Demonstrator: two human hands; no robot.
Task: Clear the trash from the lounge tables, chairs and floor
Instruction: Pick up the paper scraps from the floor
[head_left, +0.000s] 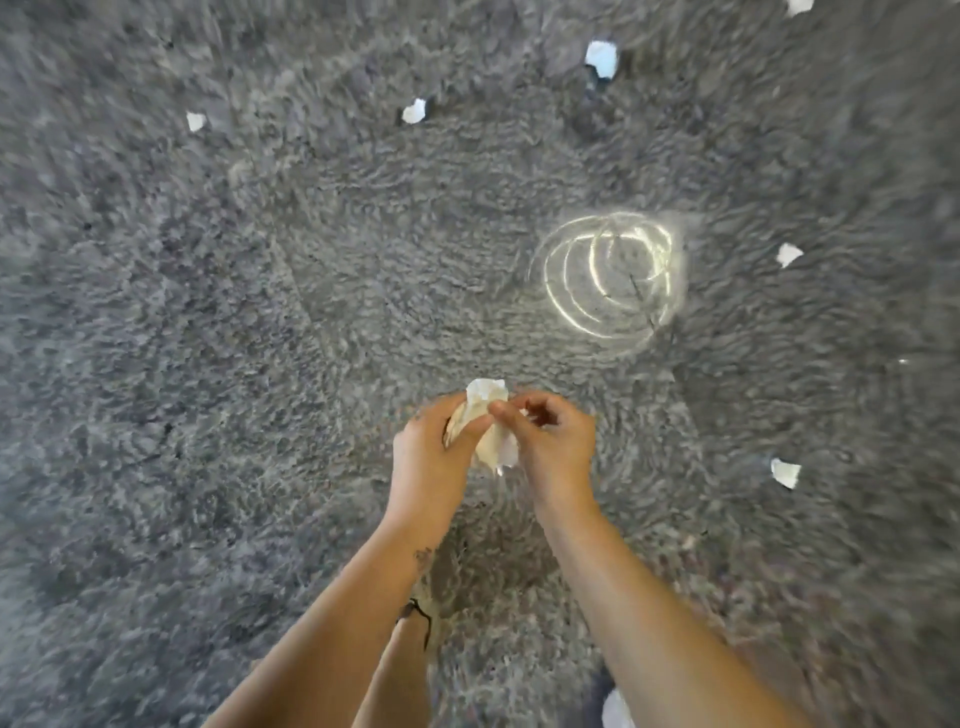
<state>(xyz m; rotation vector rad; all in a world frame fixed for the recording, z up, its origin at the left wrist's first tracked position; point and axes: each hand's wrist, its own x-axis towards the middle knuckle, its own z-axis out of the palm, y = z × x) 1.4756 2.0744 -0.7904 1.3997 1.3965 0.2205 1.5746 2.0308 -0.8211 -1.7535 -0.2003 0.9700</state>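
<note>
I've one wad (485, 405) gripped in the left hand (431, 449) and pinched by the right hand (553, 447); scraps (601, 58) lie uncollected across the rug (208, 364).

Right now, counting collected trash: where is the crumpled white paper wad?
Head view, lower centre: the paper wad sits gripped between left hand and right hand over grey shaggy carpet.

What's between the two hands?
A crumpled white paper wad, gripped by the left hand and pinched by the right hand, in the head view.
</note>
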